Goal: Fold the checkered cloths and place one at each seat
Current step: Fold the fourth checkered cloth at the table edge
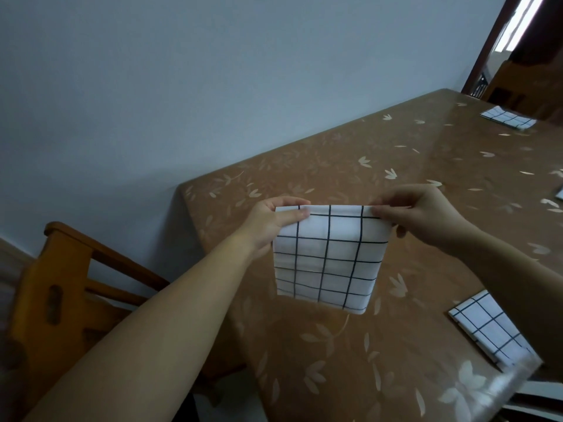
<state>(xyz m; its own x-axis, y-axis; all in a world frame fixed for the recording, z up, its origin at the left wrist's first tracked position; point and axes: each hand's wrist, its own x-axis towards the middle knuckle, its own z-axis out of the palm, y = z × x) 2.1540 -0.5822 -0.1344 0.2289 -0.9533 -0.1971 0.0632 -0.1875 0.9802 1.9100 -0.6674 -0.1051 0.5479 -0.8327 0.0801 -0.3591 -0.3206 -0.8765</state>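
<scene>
A white checkered cloth with dark grid lines hangs folded in the air above the brown table. My left hand pinches its upper left corner. My right hand pinches its upper right corner. A second folded checkered cloth lies flat near the table's front right edge, partly behind my right forearm. A third folded checkered cloth lies at the table's far end. A corner of another cloth shows at the right frame edge.
A wooden chair stands at the left, close to the table's near left end. A pale wall runs along the table's far side. A doorway opens at the top right. The tablecloth has a leaf pattern under a glossy cover.
</scene>
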